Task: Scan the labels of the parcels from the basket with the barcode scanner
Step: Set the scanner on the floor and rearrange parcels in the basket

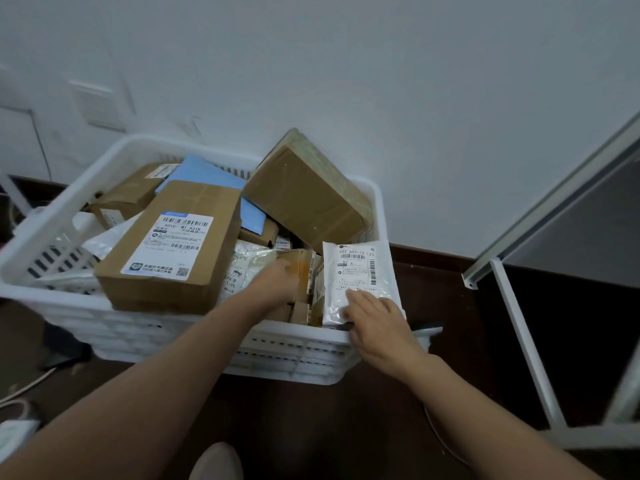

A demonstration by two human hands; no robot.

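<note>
A white plastic basket [301, 344] stands on the dark floor, heaped with parcels. A large brown box with a white label [169, 247] lies on top at the left. A bigger taped box [304, 199] leans against the far right corner. My left hand [277, 282] reaches into the middle, its fingers curled over a small brown box [301, 268]. My right hand [377, 327] rests on the lower edge of a white padded parcel [356, 271] whose label faces up. Under its palm is a dark barcode scanner [427, 332], mostly hidden.
A white wall rises right behind the basket. A white metal frame [519, 341] stands to the right. Cables and a white item [17, 407] lie on the floor at the lower left. Blue envelopes [204, 173] and plastic bags fill the basket's back and left.
</note>
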